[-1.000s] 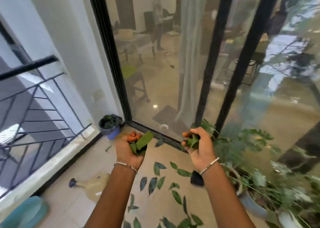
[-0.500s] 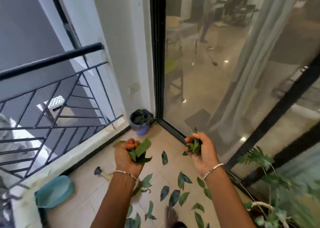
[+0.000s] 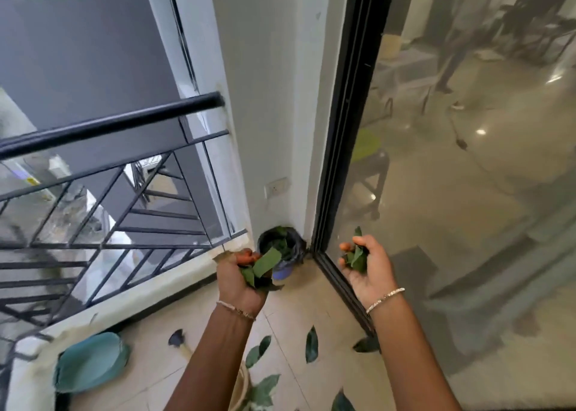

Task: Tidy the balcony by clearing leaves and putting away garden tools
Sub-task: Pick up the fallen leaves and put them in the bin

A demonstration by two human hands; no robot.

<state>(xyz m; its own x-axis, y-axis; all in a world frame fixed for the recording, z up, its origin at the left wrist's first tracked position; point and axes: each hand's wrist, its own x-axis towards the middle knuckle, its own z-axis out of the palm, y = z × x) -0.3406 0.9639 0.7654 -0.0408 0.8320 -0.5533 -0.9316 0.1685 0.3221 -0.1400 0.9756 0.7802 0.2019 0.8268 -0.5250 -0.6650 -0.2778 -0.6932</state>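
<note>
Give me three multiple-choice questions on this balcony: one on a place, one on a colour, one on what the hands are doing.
1. Where is the small bin lined with a black bag?
A. On a chair
B. In the corner between white wall and glass door
C. Indoors

2. What colour is the flat plastic pan at lower left?
A. Red
B. Yellow
C. Teal

3. What are the hands doing?
A. Both empty
B. Both holding green leaves
C. Only the left holding leaves

Answers: 1 B, it sits at the wall's foot beside the door frame. 2 C, its surface is teal. 3 B, left hand and right hand each grip a bunch.
</note>
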